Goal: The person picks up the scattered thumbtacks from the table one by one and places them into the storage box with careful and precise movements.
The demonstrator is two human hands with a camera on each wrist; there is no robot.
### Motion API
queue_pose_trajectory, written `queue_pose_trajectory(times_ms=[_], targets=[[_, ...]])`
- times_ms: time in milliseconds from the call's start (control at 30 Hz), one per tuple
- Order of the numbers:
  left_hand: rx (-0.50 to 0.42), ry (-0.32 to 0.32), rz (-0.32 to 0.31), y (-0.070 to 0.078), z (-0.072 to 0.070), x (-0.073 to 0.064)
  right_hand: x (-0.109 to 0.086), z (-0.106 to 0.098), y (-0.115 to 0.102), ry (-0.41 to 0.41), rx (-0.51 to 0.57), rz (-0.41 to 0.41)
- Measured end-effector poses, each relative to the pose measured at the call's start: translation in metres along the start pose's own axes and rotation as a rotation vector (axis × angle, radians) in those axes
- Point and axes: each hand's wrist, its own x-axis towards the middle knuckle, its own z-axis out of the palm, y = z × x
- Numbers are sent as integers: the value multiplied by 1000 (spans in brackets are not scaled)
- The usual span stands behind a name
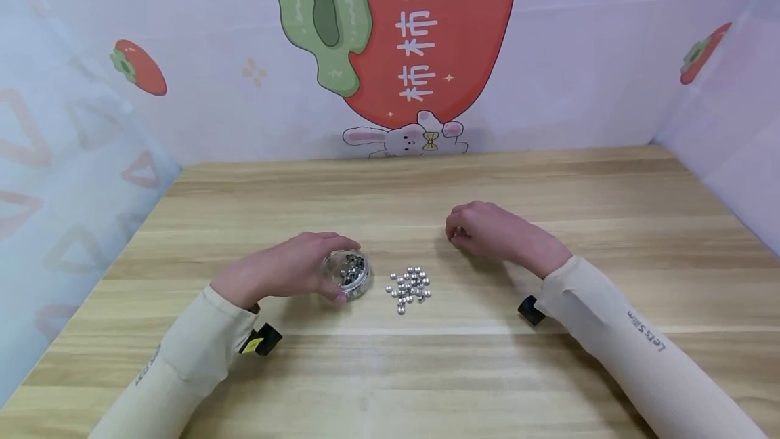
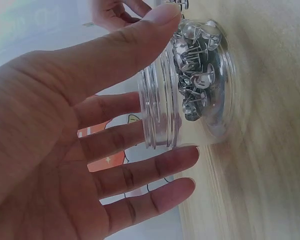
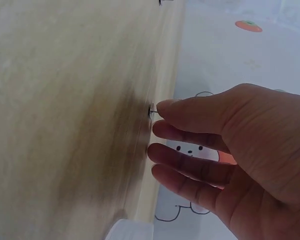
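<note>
My left hand (image 1: 298,266) grips a small clear round jar (image 1: 332,266) from its left side, thumb and fingers spread around it. Silver thumbtacks (image 2: 195,70) with domed heads and thin pins lie inside the open jar. To the right of the jar, a loose pile of thumbtacks (image 1: 410,286) sits on the wooden table. My right hand (image 1: 487,229) is low over the tabletop, beyond the pile and to its right. Its thumb and index finger pinch the pin of a single thumbtack (image 3: 151,111), whose head is down by the table surface.
The wooden table (image 1: 463,371) meets a printed backdrop (image 1: 213,107) at its far edge, with side walls left and right. Black wrist mounts (image 1: 531,310) hang under both sleeves. A pale rounded object (image 3: 132,230) shows at the right wrist view's lower edge.
</note>
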Motion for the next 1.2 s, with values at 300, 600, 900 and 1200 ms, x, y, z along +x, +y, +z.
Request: queue_pose_trajectory(times_ms=[300, 600, 900, 1200], targets=[[-23, -4, -21, 4, 3, 3, -4, 1, 5, 40, -25, 8], [-7, -13, -19, 11, 2, 8, -10, 3, 9, 76, -14, 17], [-12, -15, -34, 6, 0, 6, -6, 4, 5, 79, -7, 13], [-21, -4, -46, 2, 2, 1, 2, 5, 2, 83, -28, -4]])
